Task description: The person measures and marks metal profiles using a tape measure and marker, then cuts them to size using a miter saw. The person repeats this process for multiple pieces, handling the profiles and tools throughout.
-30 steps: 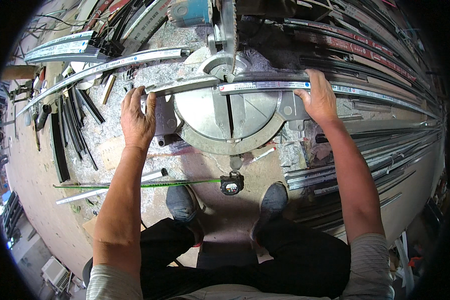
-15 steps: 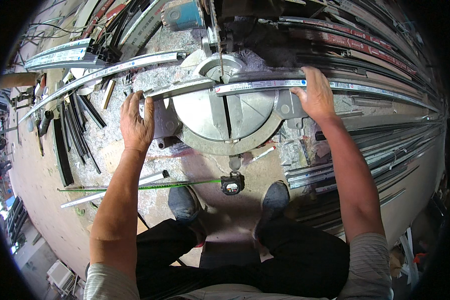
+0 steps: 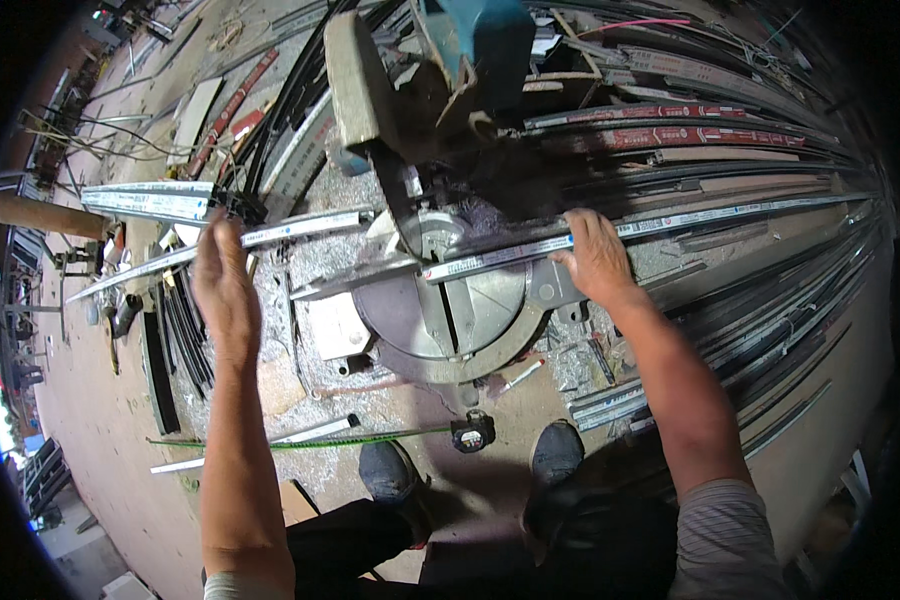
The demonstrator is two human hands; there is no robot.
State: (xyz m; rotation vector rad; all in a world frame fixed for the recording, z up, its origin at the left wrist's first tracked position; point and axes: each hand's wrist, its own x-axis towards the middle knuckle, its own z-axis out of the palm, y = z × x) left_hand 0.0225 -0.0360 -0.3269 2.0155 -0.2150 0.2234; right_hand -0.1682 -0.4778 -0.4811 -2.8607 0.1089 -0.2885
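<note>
A person crouches over a miter saw set on the floor of a cluttered metal workshop, both bare forearms stretched forward. The right hand lies palm down, fingers curled over a long aluminium profile that runs across the saw's round base and away to that hand's right; whether the fingers close fully around the strip cannot be told. The left hand hovers flat with fingers together and gripping nothing, just short of a second, shorter profile that slants off to its left; whether it touches the metal cannot be told. Between the hands stands the saw head, its teal motor housing raised beyond the fingertips. Silver shavings litter the ground around the base. Nearer the body than either hand, a green tape measure lies extended leftward in front of two dark shoes. Bundles of dark and silver profiles are stacked to the right of the right hand, more black strips left of the left hand.
</note>
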